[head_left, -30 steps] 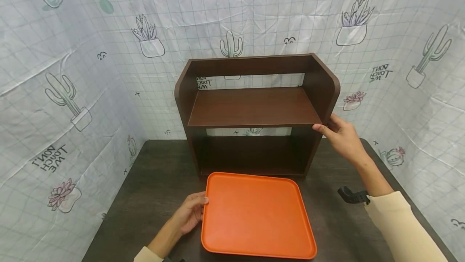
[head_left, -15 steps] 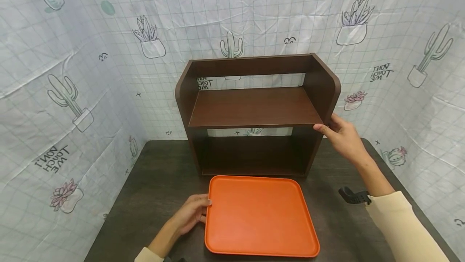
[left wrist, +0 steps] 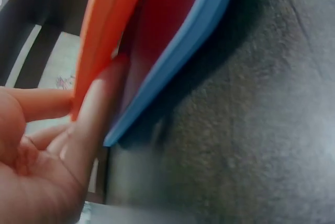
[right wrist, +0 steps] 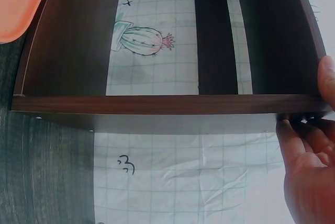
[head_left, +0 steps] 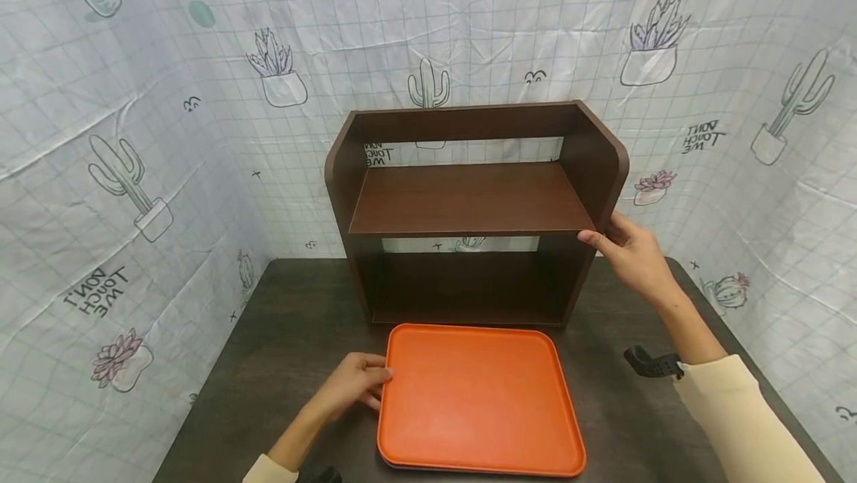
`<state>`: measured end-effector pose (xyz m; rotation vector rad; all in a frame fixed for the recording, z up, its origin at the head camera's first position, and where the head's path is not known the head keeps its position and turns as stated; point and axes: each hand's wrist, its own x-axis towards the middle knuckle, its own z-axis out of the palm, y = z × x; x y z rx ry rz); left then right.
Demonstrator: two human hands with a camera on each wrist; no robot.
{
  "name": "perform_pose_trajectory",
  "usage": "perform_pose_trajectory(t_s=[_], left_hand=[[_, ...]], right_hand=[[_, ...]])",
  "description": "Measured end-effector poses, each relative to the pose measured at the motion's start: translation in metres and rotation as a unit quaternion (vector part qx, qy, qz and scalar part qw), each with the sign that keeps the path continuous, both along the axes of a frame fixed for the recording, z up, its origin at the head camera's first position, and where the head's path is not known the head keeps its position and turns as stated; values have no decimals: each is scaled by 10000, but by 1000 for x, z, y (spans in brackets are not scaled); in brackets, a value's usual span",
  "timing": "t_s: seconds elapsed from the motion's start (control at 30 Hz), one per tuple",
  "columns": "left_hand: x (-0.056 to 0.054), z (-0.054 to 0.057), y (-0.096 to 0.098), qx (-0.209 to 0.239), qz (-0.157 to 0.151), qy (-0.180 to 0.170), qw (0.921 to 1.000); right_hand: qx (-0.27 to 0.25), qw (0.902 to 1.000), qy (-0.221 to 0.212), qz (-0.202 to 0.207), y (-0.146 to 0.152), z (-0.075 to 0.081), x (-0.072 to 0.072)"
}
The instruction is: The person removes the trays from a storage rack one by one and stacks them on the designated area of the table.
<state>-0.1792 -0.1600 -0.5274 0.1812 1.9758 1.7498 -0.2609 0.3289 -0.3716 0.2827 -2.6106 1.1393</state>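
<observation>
An orange rectangular tray (head_left: 478, 401) lies in front of the dark brown two-tier shelf (head_left: 472, 200). My left hand (head_left: 348, 382) pinches the orange tray's left rim. In the left wrist view, a blue tray (left wrist: 183, 48) sits below the orange one, with a gap between their edges where a finger reaches in. Most of the blue tray is hidden from the head view. At the shelf's right side, my right hand (head_left: 632, 256) grips the side panel. Its thumb lies on the front edge, and the other fingers are on the panel's outer face.
Both tiers of the shelf hold nothing visible. Under everything is a dark wooden table (head_left: 294, 312). White cloth (head_left: 174, 193) printed with cacti surrounds the table at the back and sides. A black strap (head_left: 652, 362) is on my right wrist.
The orange tray has shifted slightly right, and a thin edge now shows under its front left corner. My left hand has moved slightly with it. The right hand keeps its hold on the shelf.
</observation>
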Motion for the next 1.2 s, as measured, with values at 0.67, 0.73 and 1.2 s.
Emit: perform_pose_trajectory(t_s=[0.67,0.73,1.2], left_hand=[[8,0,13,-1560,563,1109,9799],[7,-2,13,-1368,594,995,9838],[4,-5,8,-1043,490,567,9917]], right_hand=[[-134,9997,-181,-98,-2,-1,1],[-129,9998,-150,-101,-2,-2,0],[-141,9998,-107,-97,-2,-3,-1]])
